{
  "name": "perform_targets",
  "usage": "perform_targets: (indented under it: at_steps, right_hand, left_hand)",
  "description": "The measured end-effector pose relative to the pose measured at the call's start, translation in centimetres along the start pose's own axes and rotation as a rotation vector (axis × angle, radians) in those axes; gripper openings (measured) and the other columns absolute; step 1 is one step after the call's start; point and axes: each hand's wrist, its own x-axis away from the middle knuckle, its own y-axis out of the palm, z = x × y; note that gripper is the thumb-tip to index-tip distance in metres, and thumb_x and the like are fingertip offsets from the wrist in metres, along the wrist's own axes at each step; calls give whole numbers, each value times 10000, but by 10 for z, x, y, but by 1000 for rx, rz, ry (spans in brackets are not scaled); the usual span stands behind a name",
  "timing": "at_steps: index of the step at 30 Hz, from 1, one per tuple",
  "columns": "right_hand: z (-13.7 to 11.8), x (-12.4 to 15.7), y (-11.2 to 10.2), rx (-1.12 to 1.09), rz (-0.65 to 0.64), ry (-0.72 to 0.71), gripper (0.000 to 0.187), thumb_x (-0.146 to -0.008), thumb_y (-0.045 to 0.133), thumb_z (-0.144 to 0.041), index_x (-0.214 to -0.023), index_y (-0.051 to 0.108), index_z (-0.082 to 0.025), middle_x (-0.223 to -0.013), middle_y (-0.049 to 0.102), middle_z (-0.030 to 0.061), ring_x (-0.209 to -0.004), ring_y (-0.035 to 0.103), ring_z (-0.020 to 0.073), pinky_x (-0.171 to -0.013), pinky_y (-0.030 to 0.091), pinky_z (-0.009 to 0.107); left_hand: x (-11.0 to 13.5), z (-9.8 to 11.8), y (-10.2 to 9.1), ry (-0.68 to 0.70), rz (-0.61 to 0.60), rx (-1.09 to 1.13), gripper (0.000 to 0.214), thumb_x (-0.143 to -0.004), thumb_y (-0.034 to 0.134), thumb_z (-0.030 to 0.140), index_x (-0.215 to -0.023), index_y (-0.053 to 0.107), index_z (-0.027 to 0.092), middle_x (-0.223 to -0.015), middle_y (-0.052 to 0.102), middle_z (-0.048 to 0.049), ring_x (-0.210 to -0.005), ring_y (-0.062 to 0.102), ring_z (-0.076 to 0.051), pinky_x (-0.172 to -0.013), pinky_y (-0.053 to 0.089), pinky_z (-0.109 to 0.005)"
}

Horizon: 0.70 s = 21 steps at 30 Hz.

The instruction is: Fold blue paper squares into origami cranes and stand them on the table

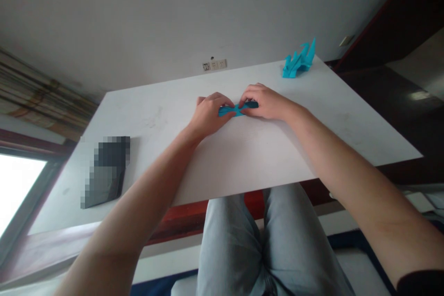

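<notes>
hands close together, fingers curled

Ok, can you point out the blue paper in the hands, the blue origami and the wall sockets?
Blue paper (237, 110): head view, on its exposed middle.
Blue origami (296, 64): head view, on its folded body.
Wall sockets (214, 65): head view, on the middle socket's face.

The left hand and right hand are partly hiding the blue paper mid-frame; coarse pixelation is obscuring a dark object at lower left.
</notes>
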Motion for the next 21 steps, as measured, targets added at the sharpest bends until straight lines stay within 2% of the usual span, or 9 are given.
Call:
perform_targets:
  at_steps: [8,13,21]
  right_hand:
    - [-2,1,0,-31,7,28,179,-984,819,-405,-1039,904,-257,-1174,753,123,-1126,667,336,-1065,518,490]
    - [-5,1,-2,-57,-2,54,236,-986,816,-475,-1027,907,-261,-1181,745,120,-1078,683,323,-1010,536,471]
    - [-17,0,-5,-45,10,48,264,-958,803,-370,-1182,856,-242,-1181,775,116,-1052,684,309,-962,520,430]
  left_hand:
    - [-2,1,0,16,-8,-9,153,-1020,794,339,-1105,913,294,-1310,887,-80,-1282,798,-358,-1220,452,-590]
    - [-3,-1,0,16,-11,-1,162,-1019,801,332,-1111,931,301,-1296,897,-75,-1259,802,-348,-1230,475,-590]
    - [-5,-6,1,84,-10,42,156,-998,805,267,-1072,940,293,-1274,883,-82,-1202,792,-308,-1152,581,-505]
